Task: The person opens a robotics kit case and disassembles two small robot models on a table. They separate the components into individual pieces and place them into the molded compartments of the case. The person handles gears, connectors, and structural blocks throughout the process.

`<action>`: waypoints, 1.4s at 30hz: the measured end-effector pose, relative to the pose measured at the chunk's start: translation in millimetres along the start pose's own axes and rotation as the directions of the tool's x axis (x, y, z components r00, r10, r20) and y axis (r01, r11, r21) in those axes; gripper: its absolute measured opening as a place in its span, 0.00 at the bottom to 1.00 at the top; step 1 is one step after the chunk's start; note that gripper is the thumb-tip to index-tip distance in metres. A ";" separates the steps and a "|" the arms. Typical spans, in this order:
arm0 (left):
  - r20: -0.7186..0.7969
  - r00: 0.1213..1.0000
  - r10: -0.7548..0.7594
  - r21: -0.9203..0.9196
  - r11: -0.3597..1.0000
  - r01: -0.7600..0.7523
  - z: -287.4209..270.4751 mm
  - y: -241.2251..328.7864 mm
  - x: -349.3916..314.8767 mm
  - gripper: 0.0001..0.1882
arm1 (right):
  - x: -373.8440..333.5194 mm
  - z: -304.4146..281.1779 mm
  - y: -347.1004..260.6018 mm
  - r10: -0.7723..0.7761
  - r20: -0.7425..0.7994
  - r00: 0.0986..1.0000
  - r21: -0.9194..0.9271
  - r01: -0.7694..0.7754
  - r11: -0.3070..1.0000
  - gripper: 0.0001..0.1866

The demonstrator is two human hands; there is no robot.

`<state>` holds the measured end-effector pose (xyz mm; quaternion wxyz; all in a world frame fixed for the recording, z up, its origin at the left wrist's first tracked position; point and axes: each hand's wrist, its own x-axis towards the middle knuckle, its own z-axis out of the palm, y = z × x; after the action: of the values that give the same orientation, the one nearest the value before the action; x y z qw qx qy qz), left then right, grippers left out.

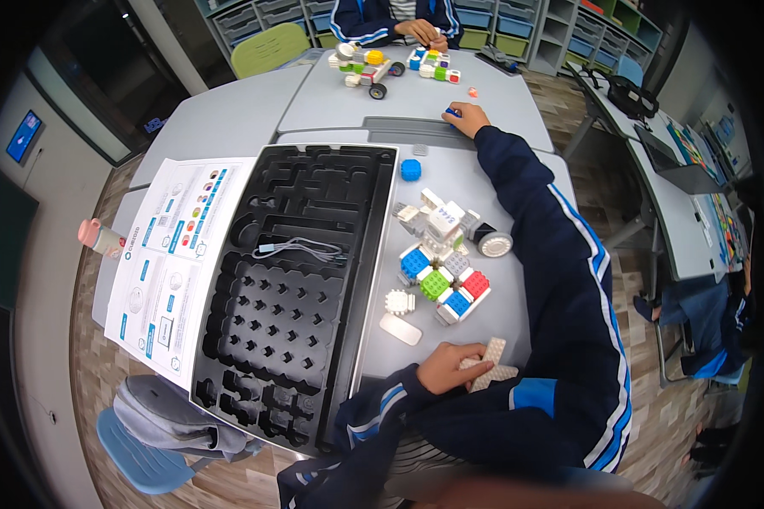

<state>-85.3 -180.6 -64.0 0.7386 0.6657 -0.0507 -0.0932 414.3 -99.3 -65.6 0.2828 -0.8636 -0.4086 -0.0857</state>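
The left grip (pixel 446 368) pinches white, flat, bumpy plastic plates (pixel 499 373) close to the person's body; loose fingers could drop them. The right grip (pixel 469 119), stretched far out, pinches a small dark-blue plastic piece (pixel 452 112). That arm's navy sleeve (pixel 545 229) lies just beside the white plastic build with a round wheel (pixel 446 222), so a sideways sweep could bump it. The big black plastic tray (pixel 358 280) crowds the left; open pale-grey tabletop (pixel 514 106) shows right of the right grip.

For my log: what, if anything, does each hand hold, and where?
Left hand: pale studded pieces, by their left side. Right hand: blue piece, apparently by its right end.
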 end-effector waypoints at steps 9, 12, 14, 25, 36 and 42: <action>0.035 0.999 0.036 0.138 0.990 -0.040 -2.8 0.6 1.2 0.12 | -23.5 23.1 3.2 -0.266 -0.189 0.945 0.108 0.290 0.951 0.13; -0.021 0.984 0.178 0.226 0.959 -0.169 -1.8 -1.0 1.4 0.13 | -53.2 5.4 -2.8 -0.041 -0.285 0.958 0.383 0.153 0.911 0.11; -0.050 0.981 0.185 0.190 0.967 -0.173 -1.6 -0.5 0.3 0.14 | -76.4 -11.3 -10.7 0.046 -0.276 0.960 0.556 0.120 0.822 0.11; -0.542 0.833 0.109 -0.100 0.976 -0.192 8.4 54.5 -32.3 0.10 | -255.5 -187.6 -101.1 -0.074 0.127 0.989 0.754 -0.047 0.655 0.24; -0.602 0.782 0.164 -0.002 0.978 -0.207 7.8 52.5 -30.7 0.13 | -320.3 -183.1 -161.0 -0.155 0.544 0.825 0.703 -0.347 0.621 0.07; -0.752 0.486 0.445 0.434 0.890 -0.142 -8.0 27.7 -32.1 0.13 | -277.0 -144.4 -58.3 0.359 -0.023 0.933 0.835 -0.179 0.520 0.15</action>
<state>-113.1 -163.5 -35.8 0.5604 0.7170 0.1789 0.3741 201.9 -332.5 -27.0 0.6991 -0.6718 -0.2325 0.0764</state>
